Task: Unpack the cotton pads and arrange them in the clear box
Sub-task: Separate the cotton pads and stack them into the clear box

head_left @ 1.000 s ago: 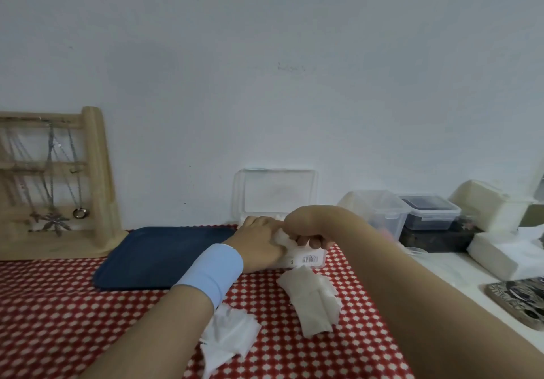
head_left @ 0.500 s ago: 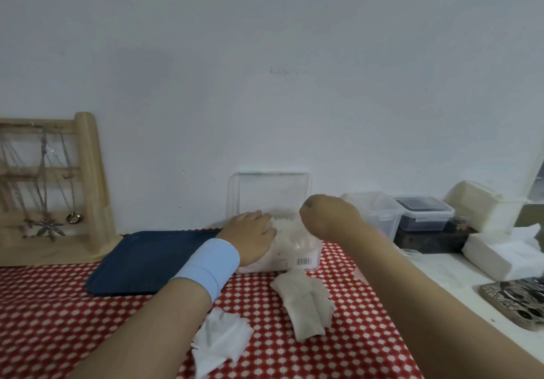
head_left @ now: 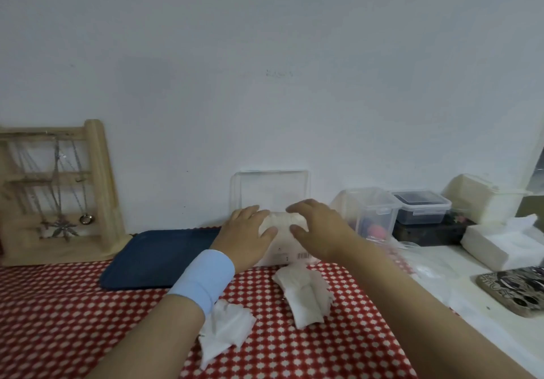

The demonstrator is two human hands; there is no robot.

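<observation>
The clear box [head_left: 282,253] stands on the red checked cloth by the wall, its lid [head_left: 272,190] raised behind it. A white heap of cotton pads [head_left: 284,219] fills its top. My left hand [head_left: 248,235], with a light blue wristband, lies flat on the left side of the heap. My right hand [head_left: 316,230] lies flat on the right side, fingers spread over the pads. Two loose piles of white pads lie on the cloth in front: one pile [head_left: 306,293] below the box, another [head_left: 225,330] beside my left forearm.
A dark blue tray [head_left: 153,256] lies left of the box. A wooden jewellery stand [head_left: 59,193] is at far left. Clear lidded containers [head_left: 371,212], a dark-filled tub [head_left: 421,206], a tissue stack [head_left: 500,240] and a patterned phone case [head_left: 515,290] crowd the right.
My right hand, curled above the box before, has opened and come down flat on the pads. My left hand stays on the heap's left side.
</observation>
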